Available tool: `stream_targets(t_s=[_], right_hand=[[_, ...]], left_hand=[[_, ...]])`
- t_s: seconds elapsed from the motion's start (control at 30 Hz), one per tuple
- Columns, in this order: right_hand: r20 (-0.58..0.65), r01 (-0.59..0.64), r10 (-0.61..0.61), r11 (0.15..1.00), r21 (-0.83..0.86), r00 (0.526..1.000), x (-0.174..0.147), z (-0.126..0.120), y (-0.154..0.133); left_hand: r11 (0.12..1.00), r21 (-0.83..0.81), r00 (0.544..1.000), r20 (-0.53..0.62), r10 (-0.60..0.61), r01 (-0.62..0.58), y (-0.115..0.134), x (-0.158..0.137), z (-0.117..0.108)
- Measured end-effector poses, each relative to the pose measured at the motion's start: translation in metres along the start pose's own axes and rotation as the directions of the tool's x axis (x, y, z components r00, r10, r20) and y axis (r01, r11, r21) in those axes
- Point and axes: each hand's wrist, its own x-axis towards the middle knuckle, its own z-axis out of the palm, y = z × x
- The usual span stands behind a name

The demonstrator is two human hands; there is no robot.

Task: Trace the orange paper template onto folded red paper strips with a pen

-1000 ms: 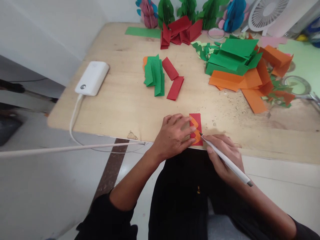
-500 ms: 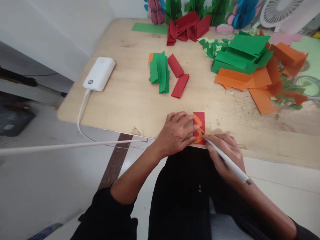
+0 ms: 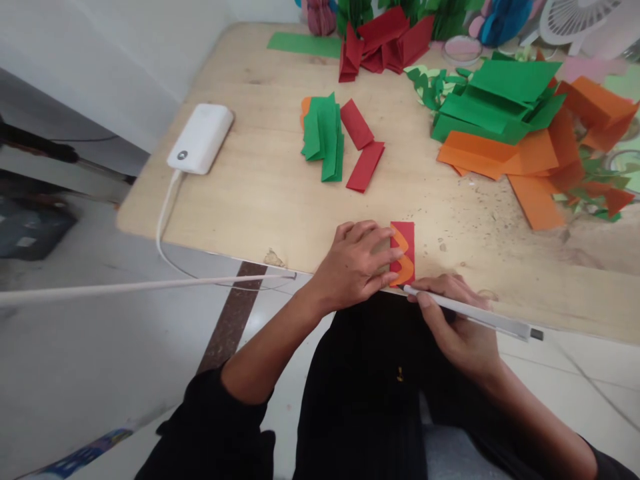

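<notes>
At the table's front edge lies a small red paper piece (image 3: 409, 235), with an orange paper cutout (image 3: 407, 268) of rounded lobes on top. My left hand (image 3: 353, 265) lies flat with its fingers slightly spread, fingertips pressing on the cutout's left side. That side of the cutout is hidden under the fingers. My right hand (image 3: 463, 320) is closed around a white pen (image 3: 475, 311), its tip at the lower edge of the cutout and red paper. The pen's back end points right.
Folded green papers (image 3: 324, 137) and two red pieces (image 3: 357, 125) lie mid-table. Farther back are stacked red papers (image 3: 385, 43), a green pile (image 3: 503, 100) and orange papers (image 3: 480, 155). A white power bank (image 3: 201, 138) with a cable sits left; a small fan (image 3: 575, 23) stands back right.
The pen tip has moved down along the cutout's right edge to its bottom, and the pen now lies flatter. My left hand stays on the cutout. The view has shifted slightly.
</notes>
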Motion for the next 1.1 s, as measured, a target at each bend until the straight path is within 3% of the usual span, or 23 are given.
stream_targets(t_s=[1.1], right_hand=[[0.000, 0.037, -0.037, 0.999, -0.019, 0.999, 0.0006, 0.0072, -0.0030]], left_hand=[[1.000, -0.009, 1.000, 0.019, -0.013, 0.013, 0.0005, 0.0004, -0.0021]])
